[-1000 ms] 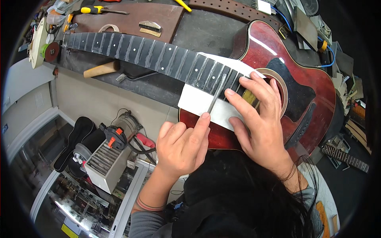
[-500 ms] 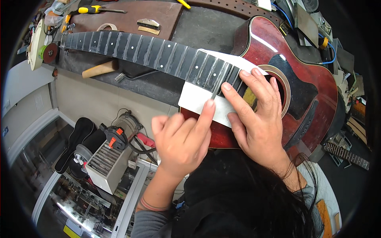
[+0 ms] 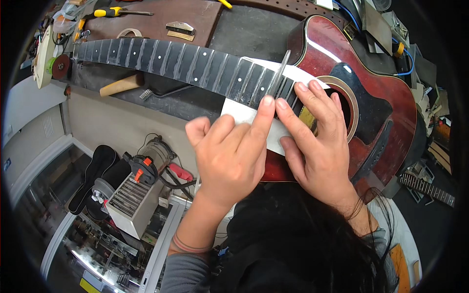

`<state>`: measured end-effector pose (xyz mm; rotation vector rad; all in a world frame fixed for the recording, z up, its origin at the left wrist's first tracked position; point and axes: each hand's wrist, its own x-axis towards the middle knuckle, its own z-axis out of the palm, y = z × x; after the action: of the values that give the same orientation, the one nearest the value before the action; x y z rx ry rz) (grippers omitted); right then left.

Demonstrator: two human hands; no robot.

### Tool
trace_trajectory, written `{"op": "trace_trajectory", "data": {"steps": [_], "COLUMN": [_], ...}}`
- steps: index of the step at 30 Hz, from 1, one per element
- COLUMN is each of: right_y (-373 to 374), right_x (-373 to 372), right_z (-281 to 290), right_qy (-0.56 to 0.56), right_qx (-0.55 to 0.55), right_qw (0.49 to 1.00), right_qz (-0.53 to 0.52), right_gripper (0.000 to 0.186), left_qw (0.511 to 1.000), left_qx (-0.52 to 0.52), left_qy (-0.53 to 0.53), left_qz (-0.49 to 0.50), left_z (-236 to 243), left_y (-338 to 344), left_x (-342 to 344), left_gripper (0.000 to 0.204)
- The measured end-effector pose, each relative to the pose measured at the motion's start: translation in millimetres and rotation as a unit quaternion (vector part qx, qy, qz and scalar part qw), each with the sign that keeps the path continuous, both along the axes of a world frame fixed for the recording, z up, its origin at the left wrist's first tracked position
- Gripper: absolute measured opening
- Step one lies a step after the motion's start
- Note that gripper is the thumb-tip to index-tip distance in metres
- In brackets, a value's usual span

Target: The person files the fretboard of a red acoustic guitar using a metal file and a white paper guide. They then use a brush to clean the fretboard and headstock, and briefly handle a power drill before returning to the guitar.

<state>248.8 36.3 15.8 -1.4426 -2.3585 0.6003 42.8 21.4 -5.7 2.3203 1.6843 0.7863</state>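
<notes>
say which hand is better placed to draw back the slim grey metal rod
Left, probably: the left hand covers the near end of the slim grey metal rod, index finger pointing along it, while the right hand spreads over one end of the long dark fretboard.

"How does the guitar (image 3: 364,100) lie?"

"Face up on the worktop (image 3: 244,34), glossy dark red, with its fretboard (image 3: 166,61) stretching away to the left."

"And what's that like?"

"Dark and pale-dotted, banded crosswise in smudgy grey."

"The white sheet (image 3: 239,110)?"

"Flat over the red top, showing on both sides of the fretboard's end, near the soundhole (image 3: 348,105)."

"And the metal rod (image 3: 281,71)?"

"Slim, silvery, set across the fretboard, roughly square to its length, far tip jutting past the edge."
</notes>
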Motion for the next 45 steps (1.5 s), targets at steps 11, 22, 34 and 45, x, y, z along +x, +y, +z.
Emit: {"op": "trace_trajectory", "data": {"steps": [11, 22, 34, 45], "right_y": [-3.2, -0.4, -1.0, 0.0], "right_x": [-1.4, -0.6, 1.0, 0.2], "right_z": [-3.6, -4.3, -3.2, -1.8], "right_qy": [0.011, 0.033, 0.007, 0.006], "right_qx": [0.016, -0.001, 0.002, 0.0], "right_qw": [1.0, 0.999, 1.0, 1.0], "right_qz": [-0.003, -0.011, -0.006, -0.004], "right_gripper": [0.068, 0.067, 0.068, 0.069], "left_qw": [1.0, 0.999, 0.997, 0.999], "left_qx": [-0.023, -0.042, -0.079, -0.034], "left_qy": [-0.005, -0.029, -0.004, 0.0], "left_qz": [-0.011, -0.015, -0.009, -0.012], "left_z": [1.5, 11.4, 17.7, 10.3], "left_y": [5.1, 14.5, -10.6, -17.5], "left_x": [0.0, 2.7, -4.7, -8.4], "left_gripper": [0.063, 0.053, 0.064, 0.053]}}
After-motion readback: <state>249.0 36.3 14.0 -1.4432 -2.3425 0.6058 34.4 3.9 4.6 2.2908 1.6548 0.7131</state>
